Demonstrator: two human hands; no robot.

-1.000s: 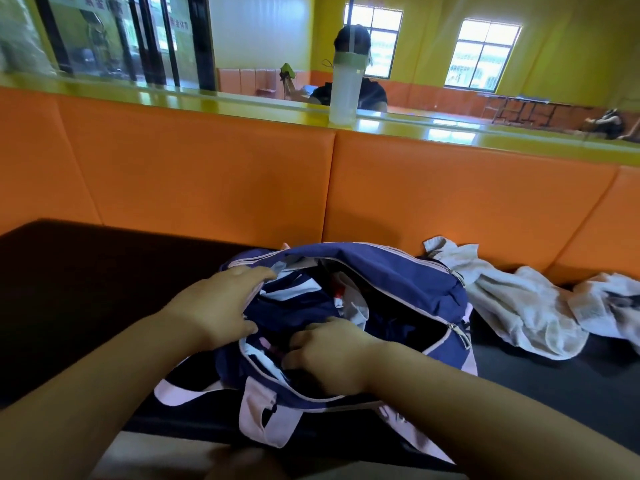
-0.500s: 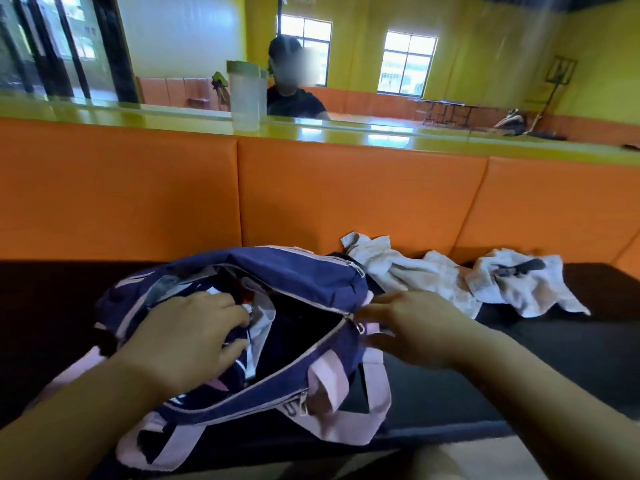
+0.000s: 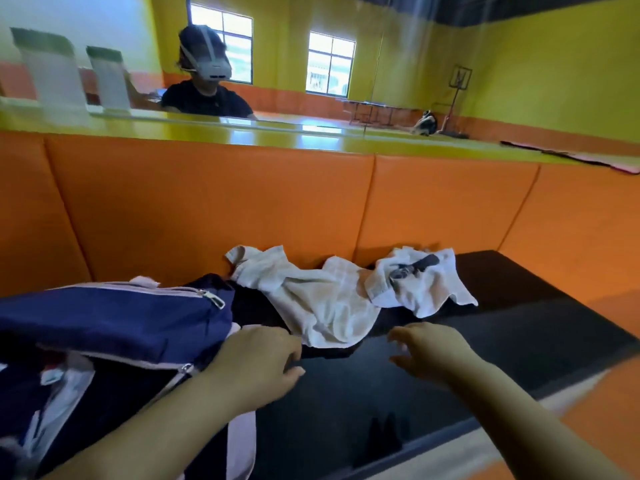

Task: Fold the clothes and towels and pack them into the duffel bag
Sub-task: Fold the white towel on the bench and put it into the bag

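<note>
White cloth (image 3: 329, 306) crumpled on worktop (image 3: 519, 327) right of the open bag (image 3: 114, 320); looks light, limp, best pinched at its near hem; both hands, left (image 3: 256, 365), right (image 3: 429, 351), empty, fingers spread.

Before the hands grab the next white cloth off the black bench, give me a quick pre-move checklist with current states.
1. Duffel bag unzipped, ready to receive: ok.
2. Left hand empty, open: ok, at the bag's end.
3. Right hand empty, fingers spread: ok, hovering short of the cloth.
4. Nearest white cloth in reach: ok, its hem lies just ahead of both hands.
5. Second white cloth separate from the first: cannot tell, they overlap.
6. Cloths folded: not ok, both lie crumpled.
</note>
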